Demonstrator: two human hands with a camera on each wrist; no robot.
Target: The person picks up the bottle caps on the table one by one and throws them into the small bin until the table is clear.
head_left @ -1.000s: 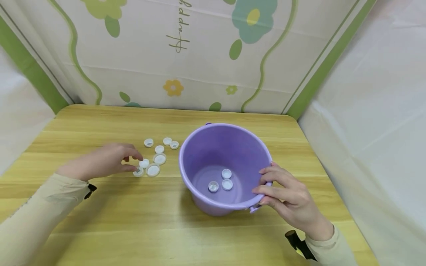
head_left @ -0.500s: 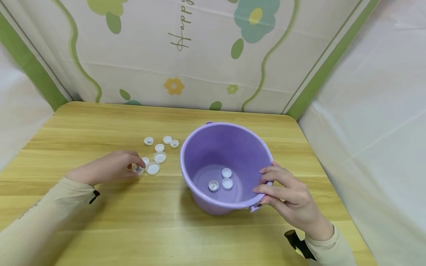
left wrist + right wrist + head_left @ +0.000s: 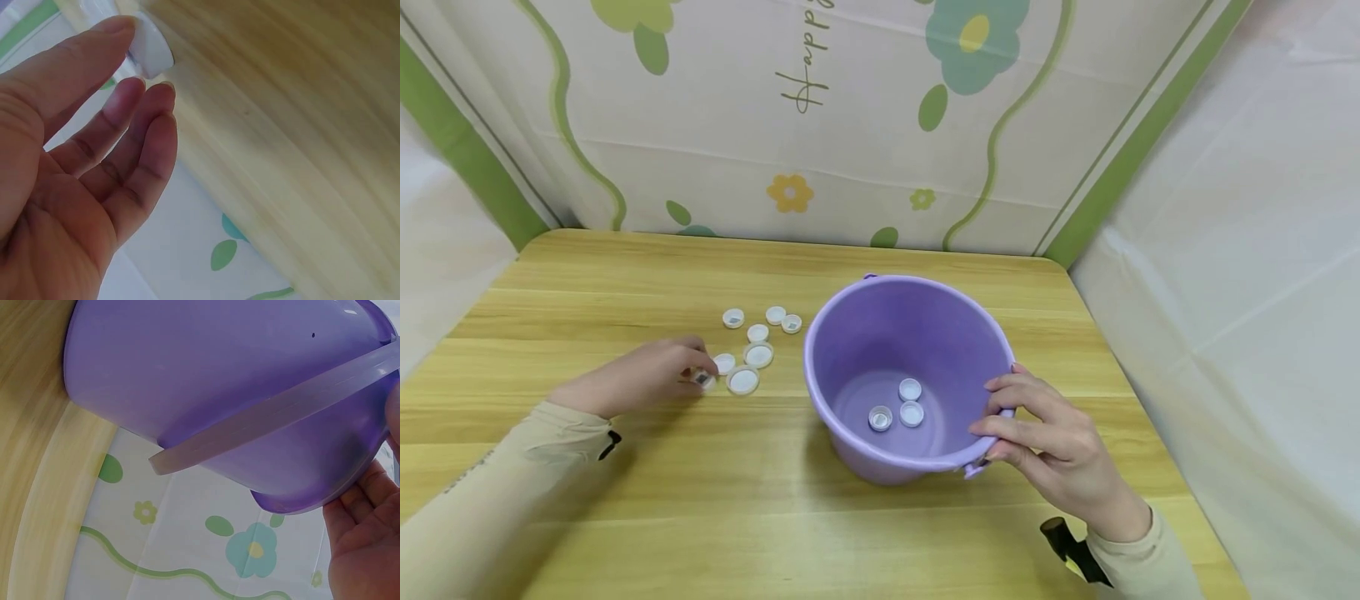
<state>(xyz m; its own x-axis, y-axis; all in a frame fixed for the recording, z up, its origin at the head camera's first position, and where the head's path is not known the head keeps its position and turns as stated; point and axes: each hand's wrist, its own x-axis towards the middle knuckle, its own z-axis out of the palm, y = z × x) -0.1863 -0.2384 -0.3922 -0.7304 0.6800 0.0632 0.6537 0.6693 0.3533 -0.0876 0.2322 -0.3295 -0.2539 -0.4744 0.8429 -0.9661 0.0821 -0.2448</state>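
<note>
My left hand [image 3: 647, 379] pinches a small round white cap [image 3: 152, 47] between thumb and fingers, low over the wooden table [image 3: 715, 508]. Beside these fingertips lie a white cap [image 3: 724, 364] and a larger clear-rimmed cap [image 3: 742, 381]. A purple bucket [image 3: 917, 333] stands upright to the right of them, with three caps, one of them a white cap [image 3: 912, 414], on its floor. With thumb and fingers over the rim, my right hand [image 3: 1052, 446] grips the bucket's right side. In the right wrist view the bucket's handle [image 3: 269, 419] hangs along its outer wall.
Farther back on the table are several more caps, among them a larger cap [image 3: 758, 355] and a cap with a grey mark [image 3: 733, 318]. A flower-printed cloth [image 3: 865, 125] rises behind the table, and a white cloth [image 3: 1247, 292] hangs at the right.
The left fingers have closed on the nearest cap and drawn it slightly left, away from the neighbouring caps. The right hand and bucket have stayed in place.
</note>
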